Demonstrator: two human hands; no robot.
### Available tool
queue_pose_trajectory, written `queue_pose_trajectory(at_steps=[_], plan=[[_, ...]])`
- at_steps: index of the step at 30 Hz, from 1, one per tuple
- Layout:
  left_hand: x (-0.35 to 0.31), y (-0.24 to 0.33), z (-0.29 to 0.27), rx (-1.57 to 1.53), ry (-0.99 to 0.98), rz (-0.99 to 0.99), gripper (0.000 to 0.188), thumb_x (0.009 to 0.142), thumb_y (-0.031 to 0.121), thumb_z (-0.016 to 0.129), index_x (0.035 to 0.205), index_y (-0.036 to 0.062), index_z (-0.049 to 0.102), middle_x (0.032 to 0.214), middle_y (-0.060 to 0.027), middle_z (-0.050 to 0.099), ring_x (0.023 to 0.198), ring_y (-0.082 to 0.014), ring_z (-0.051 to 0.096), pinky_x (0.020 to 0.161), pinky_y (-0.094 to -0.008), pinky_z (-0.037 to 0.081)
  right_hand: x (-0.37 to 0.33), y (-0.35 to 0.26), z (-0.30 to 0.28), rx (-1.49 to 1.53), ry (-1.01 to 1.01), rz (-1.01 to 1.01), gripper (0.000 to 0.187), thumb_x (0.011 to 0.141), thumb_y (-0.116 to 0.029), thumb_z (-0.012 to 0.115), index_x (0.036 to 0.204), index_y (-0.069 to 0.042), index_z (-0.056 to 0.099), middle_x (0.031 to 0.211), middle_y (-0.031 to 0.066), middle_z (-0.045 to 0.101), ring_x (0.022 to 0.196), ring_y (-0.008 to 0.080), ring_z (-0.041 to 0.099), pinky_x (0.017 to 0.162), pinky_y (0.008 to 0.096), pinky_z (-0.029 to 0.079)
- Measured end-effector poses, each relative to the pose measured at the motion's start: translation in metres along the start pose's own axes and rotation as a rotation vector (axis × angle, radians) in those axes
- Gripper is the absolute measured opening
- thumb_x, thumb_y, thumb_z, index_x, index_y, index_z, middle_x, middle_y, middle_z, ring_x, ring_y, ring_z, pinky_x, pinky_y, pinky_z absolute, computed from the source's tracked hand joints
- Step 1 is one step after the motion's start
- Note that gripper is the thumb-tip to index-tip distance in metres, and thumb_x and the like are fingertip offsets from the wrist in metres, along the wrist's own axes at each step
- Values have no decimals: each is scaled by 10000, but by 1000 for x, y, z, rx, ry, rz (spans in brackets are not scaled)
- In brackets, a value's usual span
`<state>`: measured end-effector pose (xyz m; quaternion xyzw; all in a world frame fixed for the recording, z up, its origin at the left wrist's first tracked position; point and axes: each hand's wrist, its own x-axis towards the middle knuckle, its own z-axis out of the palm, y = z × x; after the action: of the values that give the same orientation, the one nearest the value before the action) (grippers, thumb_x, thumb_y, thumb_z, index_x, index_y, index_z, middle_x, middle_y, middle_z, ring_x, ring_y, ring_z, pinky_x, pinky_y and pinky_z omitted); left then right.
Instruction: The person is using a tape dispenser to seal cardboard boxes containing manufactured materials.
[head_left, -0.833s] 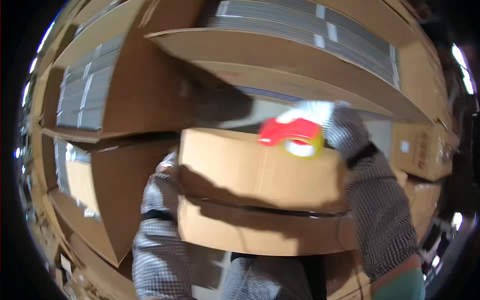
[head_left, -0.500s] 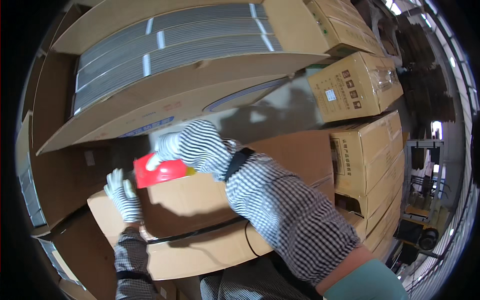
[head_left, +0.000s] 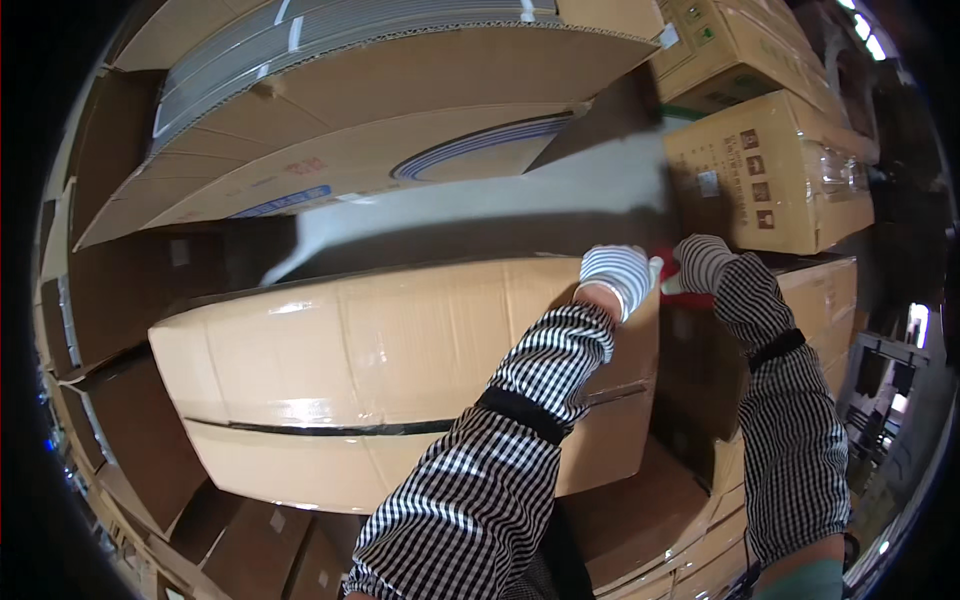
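Note:
A long cardboard box [head_left: 290, 350] lies in front of me, with a dark gap running lengthwise below its upper panel. My right hand [head_left: 700, 265], in a striped glove, is closed on a red tape dispenser [head_left: 690, 298] just off the box's far right corner. The hand and shadow hide most of the dispenser. Close beside it, my left hand [head_left: 618, 277], also gloved, rests at that same corner of the box. Its fingers are mostly out of sight, bent away past the edge.
Beyond the box stands a large open carton [head_left: 400, 100] filled with strapped grey sheets. Printed cartons [head_left: 725, 175] are stacked at the right. More brown cartons [head_left: 125, 440] line the left side. Grey floor [head_left: 430, 215] shows between the box and the open carton.
My right hand has carried the tape dispenser from the box's left end to its right end. My left hand has moved from the left end to the right corner. The view has shifted.

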<state>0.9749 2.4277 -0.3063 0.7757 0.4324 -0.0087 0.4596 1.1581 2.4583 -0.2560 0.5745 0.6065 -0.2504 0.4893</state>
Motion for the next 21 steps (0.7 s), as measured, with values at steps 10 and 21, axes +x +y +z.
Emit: queue_pose_trajectory(at_steps=[10,21], plan=[[-81,-101,-69,226,-21,-480,732,1009,640,340,984,55,780,985,-204,741,970,-369,715,865,-474,553,-7,-59,-15,342,785,-217,647,812,-309,815,1254,45,502,1292,242,550,1163,357,571,999,441,507],[-416,-397,-241,131,379,-1082,526,1029,484,443,1399,135,578,1325,-177,645,1224,-344,611,1051,-436,470,13,-185,-9,682,1219,-145,502,705,-360,831,1034,-18,666,1003,177,694,927,372,658,869,480,522]])
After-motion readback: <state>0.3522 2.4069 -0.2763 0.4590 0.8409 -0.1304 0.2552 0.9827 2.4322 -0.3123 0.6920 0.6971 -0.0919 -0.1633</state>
